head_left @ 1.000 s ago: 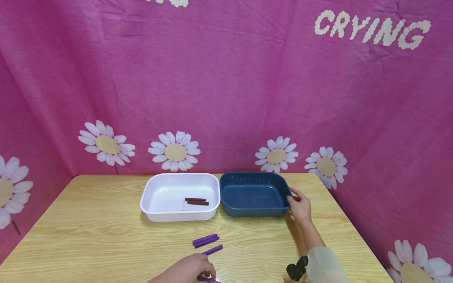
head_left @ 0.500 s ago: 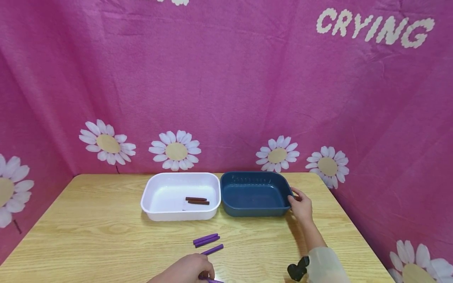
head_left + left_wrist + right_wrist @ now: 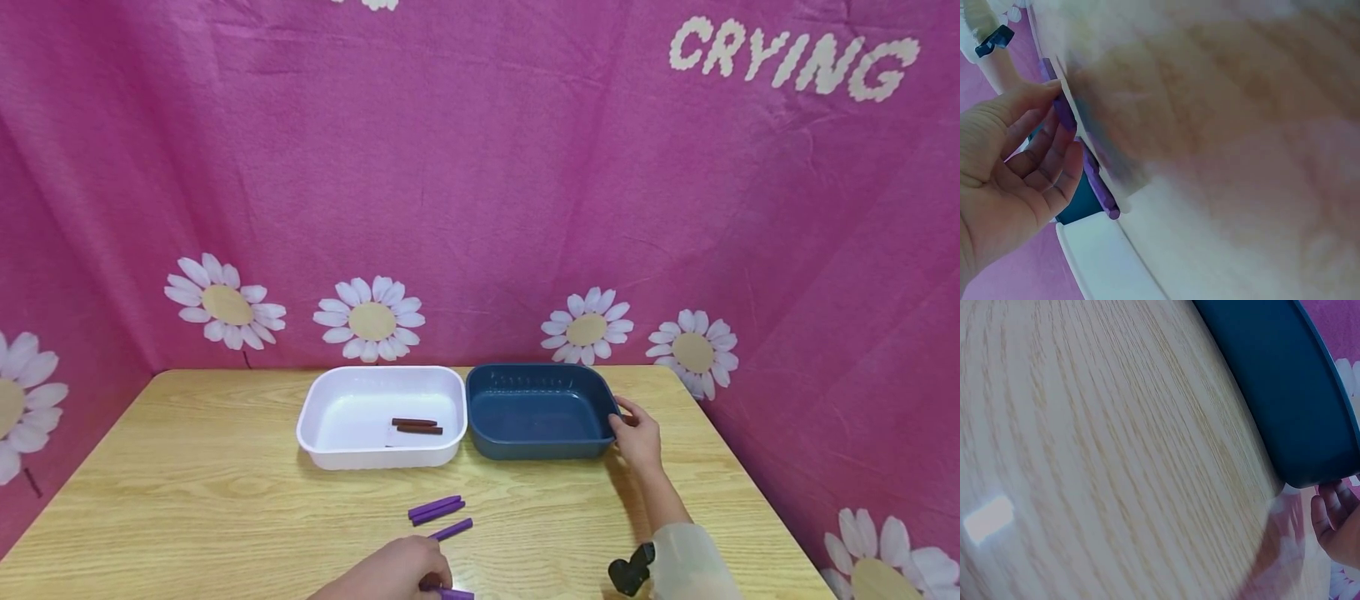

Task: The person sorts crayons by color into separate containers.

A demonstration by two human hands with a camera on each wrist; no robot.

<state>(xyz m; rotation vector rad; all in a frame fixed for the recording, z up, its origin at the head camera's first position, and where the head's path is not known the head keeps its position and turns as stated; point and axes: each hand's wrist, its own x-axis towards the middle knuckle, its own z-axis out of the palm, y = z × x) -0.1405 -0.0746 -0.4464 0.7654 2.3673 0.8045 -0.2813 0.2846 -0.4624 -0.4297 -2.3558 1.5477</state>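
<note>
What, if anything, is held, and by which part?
Left hand: slim purple crayon, by its sides. Right hand: dark blue rectangular plastic tray, by its right end.

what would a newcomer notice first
Likely the pink cloth behind the table, with its white daisies and the word CRYING at upper right. Below, a white tray with brown crayons sits left of a dark blue tray gripped by the right hand. Near the bottom, the left hand pinches a purple crayon.

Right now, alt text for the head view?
Left hand pinches a purple stick at a wooden table; right hand grips the right end of a blue bin. The white bin beside it holds brown sticks; more purple sticks lie in front.
</note>
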